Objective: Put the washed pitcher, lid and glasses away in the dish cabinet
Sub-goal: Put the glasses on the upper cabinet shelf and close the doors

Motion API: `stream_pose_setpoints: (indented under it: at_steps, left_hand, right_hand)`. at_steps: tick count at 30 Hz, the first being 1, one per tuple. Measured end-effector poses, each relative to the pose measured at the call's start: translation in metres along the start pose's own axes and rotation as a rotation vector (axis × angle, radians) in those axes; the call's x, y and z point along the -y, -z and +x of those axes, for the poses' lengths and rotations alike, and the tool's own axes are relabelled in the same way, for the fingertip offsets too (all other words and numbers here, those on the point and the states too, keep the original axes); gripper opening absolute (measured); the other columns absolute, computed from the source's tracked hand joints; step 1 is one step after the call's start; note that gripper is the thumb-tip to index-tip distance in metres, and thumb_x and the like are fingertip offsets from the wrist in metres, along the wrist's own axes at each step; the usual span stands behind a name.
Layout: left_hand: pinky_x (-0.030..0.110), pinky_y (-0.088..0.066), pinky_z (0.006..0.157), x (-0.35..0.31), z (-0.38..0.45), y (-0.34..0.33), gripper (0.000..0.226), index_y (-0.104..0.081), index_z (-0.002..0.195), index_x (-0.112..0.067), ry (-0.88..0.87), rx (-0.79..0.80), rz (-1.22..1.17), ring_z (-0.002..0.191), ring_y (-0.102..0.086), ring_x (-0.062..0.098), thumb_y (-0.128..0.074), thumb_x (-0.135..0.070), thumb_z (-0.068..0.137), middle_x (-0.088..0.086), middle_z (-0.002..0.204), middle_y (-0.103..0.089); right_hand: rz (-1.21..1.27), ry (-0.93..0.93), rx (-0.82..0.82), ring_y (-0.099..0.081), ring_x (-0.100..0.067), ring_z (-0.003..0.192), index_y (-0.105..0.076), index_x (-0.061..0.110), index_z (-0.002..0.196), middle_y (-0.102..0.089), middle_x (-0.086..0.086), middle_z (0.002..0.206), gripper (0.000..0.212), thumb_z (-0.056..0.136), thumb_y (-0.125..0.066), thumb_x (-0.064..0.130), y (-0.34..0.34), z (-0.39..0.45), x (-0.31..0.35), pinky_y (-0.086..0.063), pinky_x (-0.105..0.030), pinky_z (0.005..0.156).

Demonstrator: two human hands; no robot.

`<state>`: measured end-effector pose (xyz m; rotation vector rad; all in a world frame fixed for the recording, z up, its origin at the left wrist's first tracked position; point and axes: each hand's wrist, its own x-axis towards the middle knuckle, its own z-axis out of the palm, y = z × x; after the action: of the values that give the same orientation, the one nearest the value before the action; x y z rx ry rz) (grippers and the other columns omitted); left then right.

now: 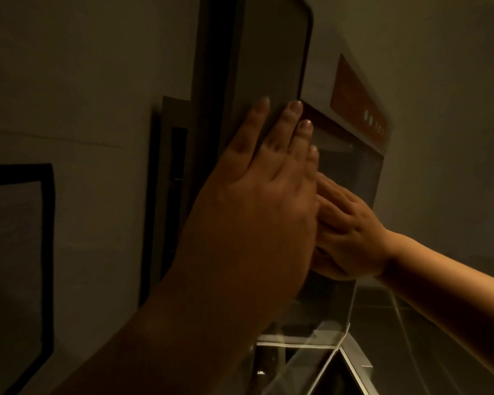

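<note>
The dish cabinet (320,64) fills the middle of the dim view, with a grey rounded panel (271,52) above and a see-through door (351,169) below. My left hand (254,201) lies flat with straight fingers, its fingertips on the grey panel's lower edge. Just to its right, my right hand (351,235) presses flat on the see-through door, its fingertips partly hidden behind my left hand. Neither hand holds anything. No pitcher, lid or glasses are visible.
A reddish-brown control strip (357,101) with small lit marks runs along the cabinet's top right. A dark-framed panel (12,238) hangs on the wall at left. White-edged surfaces (340,349) and dark tiles (411,323) lie below at right.
</note>
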<state>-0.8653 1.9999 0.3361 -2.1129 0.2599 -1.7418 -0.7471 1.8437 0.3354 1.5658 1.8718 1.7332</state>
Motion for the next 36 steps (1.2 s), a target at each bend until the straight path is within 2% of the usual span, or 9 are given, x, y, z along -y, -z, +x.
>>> stream_pose_setpoints:
  at_steps: [2,6,10,14,19,24,29,32,36]
  left_hand:
    - [0.048,-0.005,0.114,0.004,-0.011,0.000,0.062,-0.040,0.140,-0.009,0.009,0.132,0.112,0.141,-0.025,0.034,-0.018,-0.037,0.090,0.017,0.149,-0.034]
    - [0.051,-0.002,0.114,0.014,-0.014,-0.026,0.063,-0.034,0.144,-0.013,0.039,0.145,0.129,0.144,-0.016,0.034,-0.015,-0.039,0.090,0.017,0.153,-0.025]
    - [0.052,-0.004,0.114,0.018,-0.021,-0.056,0.060,-0.037,0.144,-0.018,0.085,0.153,0.132,0.144,-0.015,0.033,-0.018,-0.040,0.091,0.016,0.155,-0.022]
    - [0.054,-0.005,0.114,0.021,-0.027,-0.093,0.058,-0.036,0.144,-0.019,0.128,0.131,0.053,0.144,-0.014,0.035,-0.024,-0.039,0.091,0.016,0.155,-0.021]
    - [0.054,-0.010,0.115,0.025,-0.034,-0.144,0.058,-0.029,0.147,-0.019,0.181,0.149,-0.015,0.145,-0.011,0.036,-0.026,-0.036,0.091,0.016,0.157,-0.016]
    - [0.056,-0.005,0.115,0.035,-0.048,-0.200,0.069,-0.008,0.152,-0.018,0.197,0.231,-0.022,0.145,0.000,0.036,-0.033,-0.039,0.091,0.017,0.158,-0.002]
    - [0.055,-0.003,0.115,0.039,-0.062,-0.250,0.074,0.002,0.151,-0.022,0.216,0.361,-0.101,0.145,0.009,0.033,-0.037,-0.043,0.091,0.013,0.158,0.009]
    - [0.054,0.001,0.114,0.036,-0.072,-0.273,0.082,0.015,0.147,-0.025,0.219,0.469,-0.156,0.143,0.019,0.032,-0.043,-0.046,0.093,0.011,0.156,0.022]
    - [0.054,0.005,0.113,0.033,-0.077,-0.289,0.091,0.025,0.144,-0.027,0.232,0.494,-0.169,0.141,0.026,0.032,-0.042,-0.055,0.090,0.009,0.152,0.032]
  right_hand:
    - [-0.036,-0.030,0.063,-0.012,-0.029,0.143,-0.033,0.012,0.140,-0.028,-0.011,0.144,0.049,0.096,-0.038,0.033,-0.013,-0.007,0.000,-0.020,-0.046,0.115]
    - [-0.041,-0.080,0.145,-0.011,-0.030,0.142,-0.023,0.012,0.142,-0.019,-0.010,0.150,0.052,0.096,-0.037,0.031,-0.034,-0.011,0.001,-0.017,-0.045,0.116]
    - [-0.051,-0.141,0.183,-0.009,-0.031,0.143,-0.016,0.014,0.146,-0.010,-0.008,0.152,0.061,0.093,-0.044,0.029,-0.059,-0.015,-0.001,-0.015,-0.045,0.116]
    - [-0.082,-0.173,0.234,-0.004,-0.030,0.144,-0.001,0.019,0.150,-0.004,-0.007,0.154,0.066,0.096,-0.036,0.033,-0.087,-0.022,-0.011,-0.013,-0.046,0.117]
    - [-0.110,-0.254,0.326,-0.007,-0.030,0.144,-0.014,0.017,0.148,-0.008,-0.009,0.156,0.062,0.095,-0.039,0.034,-0.119,-0.035,-0.024,-0.011,-0.045,0.117]
    - [-0.119,-0.348,0.388,-0.007,-0.030,0.144,-0.022,0.016,0.148,-0.014,-0.013,0.156,0.056,0.096,-0.032,0.033,-0.149,-0.051,-0.032,-0.010,-0.043,0.118]
    - [-0.130,-0.397,0.465,-0.006,-0.030,0.145,-0.023,0.016,0.148,-0.013,-0.012,0.156,0.059,0.093,-0.039,0.032,-0.181,-0.072,-0.043,-0.015,-0.046,0.116]
    - [-0.157,-0.421,0.513,-0.005,-0.030,0.145,-0.022,0.017,0.149,-0.012,-0.011,0.156,0.062,0.093,-0.044,0.032,-0.199,-0.085,-0.047,-0.014,-0.047,0.116]
    - [-0.174,-0.409,0.469,-0.008,-0.033,0.144,-0.024,0.015,0.148,-0.014,-0.013,0.156,0.061,0.093,-0.044,0.032,-0.213,-0.095,-0.050,-0.011,-0.048,0.117]
